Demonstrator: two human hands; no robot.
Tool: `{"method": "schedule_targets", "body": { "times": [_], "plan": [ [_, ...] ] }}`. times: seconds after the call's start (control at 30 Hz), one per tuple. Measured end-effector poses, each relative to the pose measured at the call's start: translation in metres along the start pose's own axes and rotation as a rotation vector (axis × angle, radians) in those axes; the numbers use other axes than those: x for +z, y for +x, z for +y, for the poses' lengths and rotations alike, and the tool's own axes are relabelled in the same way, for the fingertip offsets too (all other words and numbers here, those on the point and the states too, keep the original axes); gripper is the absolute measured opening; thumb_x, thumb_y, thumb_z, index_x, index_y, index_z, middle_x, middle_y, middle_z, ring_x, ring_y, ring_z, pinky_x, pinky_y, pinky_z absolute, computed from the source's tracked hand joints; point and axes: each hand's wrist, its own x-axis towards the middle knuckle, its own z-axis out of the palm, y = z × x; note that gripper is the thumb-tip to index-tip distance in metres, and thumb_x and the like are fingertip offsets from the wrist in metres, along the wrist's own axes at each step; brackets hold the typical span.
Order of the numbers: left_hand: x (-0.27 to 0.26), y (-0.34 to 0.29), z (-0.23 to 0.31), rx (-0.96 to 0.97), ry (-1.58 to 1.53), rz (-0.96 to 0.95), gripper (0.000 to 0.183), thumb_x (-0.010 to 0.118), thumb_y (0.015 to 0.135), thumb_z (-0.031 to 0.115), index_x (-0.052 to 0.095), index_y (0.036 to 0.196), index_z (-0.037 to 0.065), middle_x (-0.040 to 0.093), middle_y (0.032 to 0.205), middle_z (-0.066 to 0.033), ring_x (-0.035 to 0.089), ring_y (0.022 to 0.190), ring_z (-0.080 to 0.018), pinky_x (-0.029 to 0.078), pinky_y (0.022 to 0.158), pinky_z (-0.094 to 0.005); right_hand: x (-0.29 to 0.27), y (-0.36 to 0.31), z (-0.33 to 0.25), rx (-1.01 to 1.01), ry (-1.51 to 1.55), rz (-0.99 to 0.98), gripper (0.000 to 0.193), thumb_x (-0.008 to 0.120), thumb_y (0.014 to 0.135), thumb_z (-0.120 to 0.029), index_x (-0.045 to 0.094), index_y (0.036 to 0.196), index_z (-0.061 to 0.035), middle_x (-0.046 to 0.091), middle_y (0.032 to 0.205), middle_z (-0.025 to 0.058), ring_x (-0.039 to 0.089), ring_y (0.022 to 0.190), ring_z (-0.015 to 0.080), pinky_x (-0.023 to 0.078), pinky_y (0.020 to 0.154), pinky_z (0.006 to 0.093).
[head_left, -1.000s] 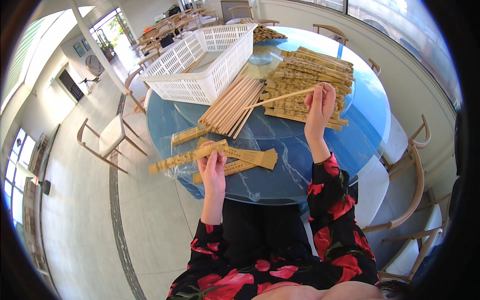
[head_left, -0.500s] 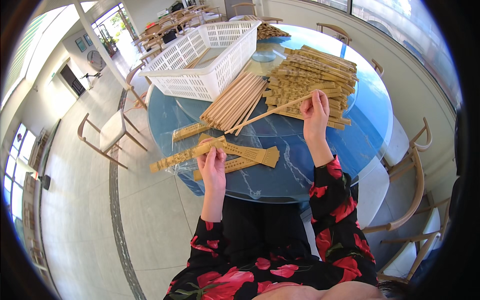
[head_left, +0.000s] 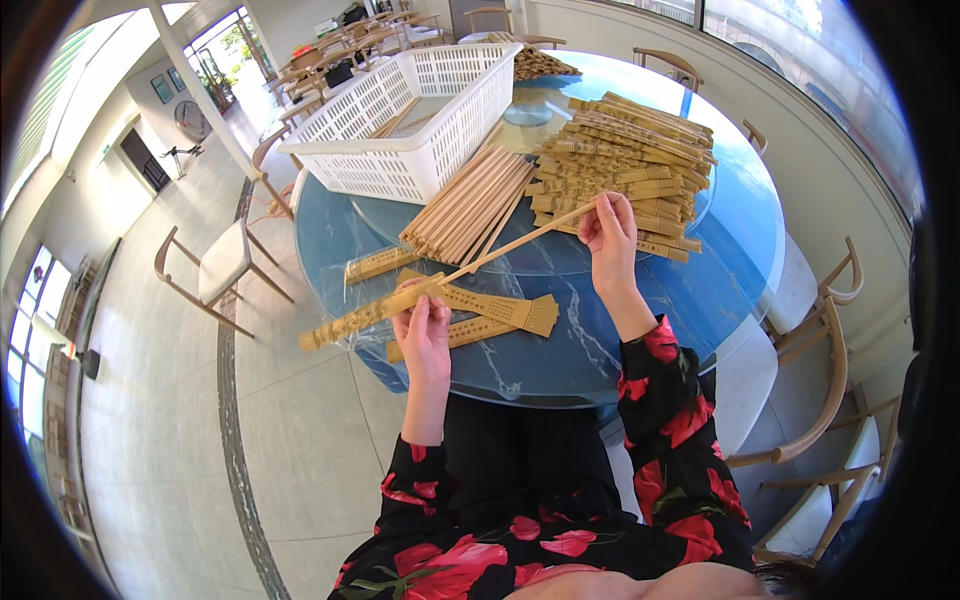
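Pinched in my left hand (head_left: pixel 426 328) is a long, flat, gold-brown printed paper sleeve (head_left: pixel 350 322), held over the table's near left edge. My right hand (head_left: pixel 610 238) grips the upper end of slim light-wood chopsticks (head_left: pixel 520 243); whether one or a pair, I cannot make out. Their lower end meets the sleeve's opening beside my left fingers, and how far they reach inside is hidden. Beneath the left hand lie more flat sleeves (head_left: pixel 510 308), crossing one another. Beyond the hands, loose chopsticks (head_left: pixel 470 205) form a bundle. To its right rises a big pile of printed sleeves (head_left: pixel 625 150).
A white slatted plastic basket (head_left: pixel 420 160) holding a few sticks stands at the back left of the round blue marbled table (head_left: pixel 570 360). Another brown heap (head_left: pixel 540 62) lies behind it. Wooden chairs (head_left: pixel 225 260) surround the table. Clear plastic film (head_left: pixel 375 240) lies by the sleeves.
My right hand has moved left and down, bringing the chopsticks' lower end from just off the sleeve to its opening. The left hand has hardly moved.
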Motion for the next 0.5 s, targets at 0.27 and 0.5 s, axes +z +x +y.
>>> {"method": "schedule_targets", "body": {
  "times": [0.27, 0.5],
  "plan": [
    [-0.01, 0.002, -0.001, 0.048, -0.038, 0.064, 0.032, 0.05, 0.101, 0.002, 0.046, 0.133, 0.003, 0.053, 0.085, -0.0042, 0.05, 0.076, -0.0112, 0.042, 0.068, -0.0257, 0.002, -0.013, 0.01, 0.136, -0.103, -0.004, 0.02, 0.055, 0.106, -0.025, 0.052, 0.093, -0.0104, 0.054, 0.069, -0.0009, 0.045, 0.059, 0.0062, 0.035, 0.055, 0.0227],
    [-0.007, 0.001, 0.001, 0.036, -0.079, 0.047, 0.036, 0.049, 0.098, 0.001, 0.044, 0.134, 0.004, 0.046, 0.083, -0.0015, 0.045, 0.075, -0.0111, 0.04, 0.07, -0.027, -0.003, -0.016, 0.009, 0.183, -0.118, -0.005, 0.02, 0.056, 0.106, -0.025, 0.052, 0.093, -0.0103, 0.053, 0.069, -0.0011, 0.044, 0.059, 0.0059, 0.033, 0.054, 0.0228]
  ]
}}
